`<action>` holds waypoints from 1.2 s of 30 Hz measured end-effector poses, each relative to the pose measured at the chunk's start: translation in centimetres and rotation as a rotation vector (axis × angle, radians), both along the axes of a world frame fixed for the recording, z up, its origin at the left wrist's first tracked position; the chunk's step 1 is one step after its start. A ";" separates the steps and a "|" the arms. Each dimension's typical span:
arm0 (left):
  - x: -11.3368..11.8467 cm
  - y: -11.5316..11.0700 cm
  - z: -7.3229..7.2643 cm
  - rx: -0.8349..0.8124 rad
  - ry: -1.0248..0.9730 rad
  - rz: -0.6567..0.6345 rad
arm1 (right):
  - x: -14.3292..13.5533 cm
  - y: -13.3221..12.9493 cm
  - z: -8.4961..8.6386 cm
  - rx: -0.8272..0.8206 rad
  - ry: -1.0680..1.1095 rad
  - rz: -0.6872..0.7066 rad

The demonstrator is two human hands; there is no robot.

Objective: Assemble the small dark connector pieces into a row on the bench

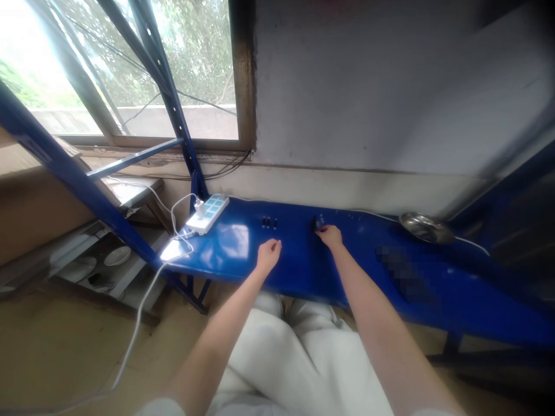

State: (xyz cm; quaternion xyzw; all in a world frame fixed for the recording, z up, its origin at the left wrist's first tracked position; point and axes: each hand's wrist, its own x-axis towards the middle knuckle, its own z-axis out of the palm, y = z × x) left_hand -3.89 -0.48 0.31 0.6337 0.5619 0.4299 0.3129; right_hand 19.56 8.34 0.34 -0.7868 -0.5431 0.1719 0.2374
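Note:
My left hand hovers over the front part of the blue table, its fingers curled closed; whatever they may hold is hidden. Farther right and back, my right hand pinches at a small dark object with a clear, shiny part. It is too blurred for me to name its kind. Beyond my left hand, a short row of small dark cylindrical pieces stands or lies on the tabletop. Several tiny bits lie near the back edge, to the right of my right hand.
A white power strip with a plug and white cable sits at the table's left end. A shiny metal bowl or dish is at the back right. Nearer lies a pixelated dark patch. Blue shelf posts rise at the left.

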 end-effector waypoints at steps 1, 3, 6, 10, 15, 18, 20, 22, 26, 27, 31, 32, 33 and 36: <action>0.0 0.0 0.0 -0.002 -0.002 -0.005 | 0.2 -0.1 0.0 0.016 0.011 0.010; 0.0 0.0 0.0 -0.009 -0.005 -0.010 | 0.4 -0.5 0.0 0.054 0.039 0.009; 0.0 -0.1 0.1 -0.008 0.006 -0.002 | 0.0 -2.1 0.2 0.131 0.102 -0.058; 0.1 -0.1 0.1 0.004 0.022 0.000 | -2.3 -5.2 0.4 0.414 0.247 -0.210; 0.0 0.0 -0.1 0.009 0.042 0.008 | -5.5 -8.1 -0.2 0.723 0.421 -0.194; 0.0 0.1 -0.3 0.021 0.066 0.017 | -6.3 -8.8 -0.6 0.787 0.424 -0.180; 0.1 0.1 -0.3 0.053 0.079 0.032 | -6.5 -9.0 -0.8 0.798 0.419 -0.156; 0.3 0.0 -0.3 0.104 0.092 0.064 | -6.6 -9.1 -0.8 0.795 0.404 -0.119; 1.0 0.2 0.1 0.167 0.164 0.138 | -6.8 -9.4 -0.7 0.768 0.350 -0.036; 1.2 0.4 0.4 0.162 0.196 0.140 | -6.8 -9.5 -0.6 0.759 0.341 -0.017; 1.9 1.5 1.8 0.080 0.353 0.112 | -6.9 -9.7 -0.4 0.753 0.325 0.010; 2.0 1.9 2.1 0.050 0.392 0.105 | -6.9 -9.8 -0.4 0.754 0.321 0.010; 2.0 2.2 2.5 0.021 0.428 0.094 | -6.9 -9.8 -0.4 0.753 0.317 0.010; 2.2 3.1 3.0 -0.056 0.515 0.059 | -6.8 -9.8 -0.4 0.737 0.316 0.012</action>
